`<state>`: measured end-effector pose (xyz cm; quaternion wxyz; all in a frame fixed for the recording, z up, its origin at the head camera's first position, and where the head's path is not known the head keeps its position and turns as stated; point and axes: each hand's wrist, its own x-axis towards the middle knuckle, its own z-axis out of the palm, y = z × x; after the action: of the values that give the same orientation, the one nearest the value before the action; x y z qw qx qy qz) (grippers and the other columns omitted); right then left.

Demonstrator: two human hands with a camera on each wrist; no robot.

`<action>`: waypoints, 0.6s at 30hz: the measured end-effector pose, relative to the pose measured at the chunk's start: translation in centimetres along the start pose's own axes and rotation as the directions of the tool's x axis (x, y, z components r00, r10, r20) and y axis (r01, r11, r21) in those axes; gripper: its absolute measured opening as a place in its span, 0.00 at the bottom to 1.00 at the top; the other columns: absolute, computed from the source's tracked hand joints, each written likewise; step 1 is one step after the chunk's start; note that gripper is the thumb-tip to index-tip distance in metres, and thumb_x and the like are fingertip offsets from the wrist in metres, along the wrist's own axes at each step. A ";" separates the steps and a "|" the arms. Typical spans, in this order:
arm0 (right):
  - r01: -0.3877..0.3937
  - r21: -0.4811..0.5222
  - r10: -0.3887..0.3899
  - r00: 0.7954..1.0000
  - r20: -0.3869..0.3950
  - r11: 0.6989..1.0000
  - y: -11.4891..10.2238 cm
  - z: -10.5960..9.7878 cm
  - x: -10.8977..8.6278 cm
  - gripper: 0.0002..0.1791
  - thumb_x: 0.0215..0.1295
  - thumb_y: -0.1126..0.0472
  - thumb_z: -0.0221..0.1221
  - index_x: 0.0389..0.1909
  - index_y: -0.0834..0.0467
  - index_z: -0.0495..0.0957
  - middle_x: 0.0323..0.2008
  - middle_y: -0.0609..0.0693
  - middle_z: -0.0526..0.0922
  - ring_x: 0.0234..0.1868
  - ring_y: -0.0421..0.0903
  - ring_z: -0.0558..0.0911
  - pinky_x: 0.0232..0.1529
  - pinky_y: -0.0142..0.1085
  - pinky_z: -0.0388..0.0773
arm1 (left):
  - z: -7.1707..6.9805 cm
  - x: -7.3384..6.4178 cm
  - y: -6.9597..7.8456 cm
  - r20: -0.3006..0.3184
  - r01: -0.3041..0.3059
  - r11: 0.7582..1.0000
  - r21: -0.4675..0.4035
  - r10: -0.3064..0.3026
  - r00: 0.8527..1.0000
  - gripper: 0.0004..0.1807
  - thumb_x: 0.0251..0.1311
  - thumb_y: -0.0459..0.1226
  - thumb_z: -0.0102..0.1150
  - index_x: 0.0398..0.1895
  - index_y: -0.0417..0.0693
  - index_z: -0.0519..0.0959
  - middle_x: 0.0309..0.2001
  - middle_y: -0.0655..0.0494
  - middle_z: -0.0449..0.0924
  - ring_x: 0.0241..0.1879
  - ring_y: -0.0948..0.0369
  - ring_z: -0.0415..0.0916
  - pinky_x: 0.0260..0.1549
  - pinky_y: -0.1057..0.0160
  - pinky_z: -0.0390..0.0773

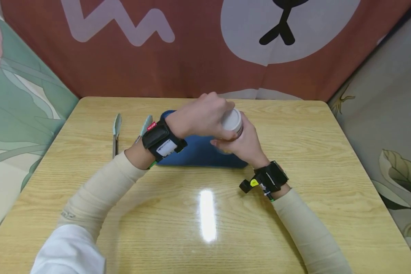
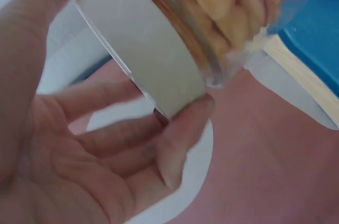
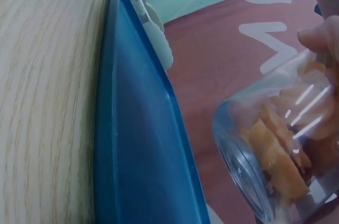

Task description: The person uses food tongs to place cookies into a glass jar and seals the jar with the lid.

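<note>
A clear jar (image 3: pixel 275 144) of orange-brown snack pieces (image 2: pixel 212 1) is held tilted above the blue tray (image 1: pixel 198 154). Its wide white lid (image 1: pixel 231 120) faces up toward the head camera. My left hand (image 1: pixel 203 116) grips the lid by its rim, thumb on one side and fingertips on the other, as the left wrist view shows. Around the jar's body curls my right hand (image 1: pixel 248 142). The lid sits on the jar's mouth; whether it is loosened I cannot tell. Both hands cover much of the jar in the head view.
Tongs with pale green tips (image 1: pixel 117 127) and metal arms lie left of the tray, partly hidden by my left forearm. The tray has a low raised rim. A wooden table (image 1: pixel 178 213) lies beneath, with a printed red-brown cloth (image 1: pixel 198 68) behind it.
</note>
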<state>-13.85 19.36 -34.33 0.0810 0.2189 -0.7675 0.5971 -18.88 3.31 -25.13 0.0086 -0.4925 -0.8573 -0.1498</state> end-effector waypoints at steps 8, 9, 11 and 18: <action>-0.011 -0.040 0.010 0.999 -0.033 0.999 -0.1 0.2 -0.1 0.43 0.43 0.68 0.73 0.61 0.59 0.62 0.52 0.55 0.72 0.49 0.48 0.72 0.47 0.51 0.72 | 0.3 -0.1 0.5 -0.014 0.057 0.998 0.041 -0.056 0.998 0.29 0.46 0.58 0.64 0.41 0.45 0.77 0.28 0.58 0.77 0.24 0.67 0.72 0.22 0.69 0.77; -0.011 -0.040 0.010 0.999 -0.034 0.999 -0.1 0.2 -0.2 0.43 0.43 0.68 0.73 0.61 0.59 0.62 0.52 0.55 0.72 0.49 0.48 0.72 0.47 0.51 0.72 | 0.3 -0.1 0.5 -0.016 0.055 0.998 0.033 -0.055 0.998 0.28 0.46 0.58 0.64 0.41 0.45 0.77 0.28 0.58 0.77 0.24 0.67 0.72 0.22 0.69 0.76; -0.008 -0.039 0.007 0.999 -0.035 0.999 -0.1 0.2 -0.2 0.43 0.43 0.69 0.73 0.61 0.59 0.62 0.53 0.55 0.72 0.49 0.48 0.72 0.48 0.52 0.72 | 0.3 -0.2 0.4 -0.017 0.056 0.998 0.004 -0.056 0.998 0.26 0.46 0.57 0.64 0.38 0.46 0.77 0.27 0.59 0.76 0.23 0.67 0.72 0.21 0.68 0.76; 0.048 -0.084 -0.051 0.998 -0.029 0.995 -0.1 0.4 -0.2 0.43 0.42 0.68 0.73 0.61 0.61 0.62 0.53 0.55 0.73 0.51 0.46 0.73 0.50 0.50 0.73 | 0.2 -0.3 0.3 -0.030 0.087 0.996 -0.033 -0.088 0.996 0.21 0.47 0.57 0.63 0.29 0.49 0.77 0.21 0.59 0.75 0.18 0.67 0.71 0.17 0.68 0.75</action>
<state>-13.64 19.06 -34.44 0.1169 0.2248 -0.7846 0.5658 -18.42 3.26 -25.28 0.0076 -0.4524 -0.8752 -0.1715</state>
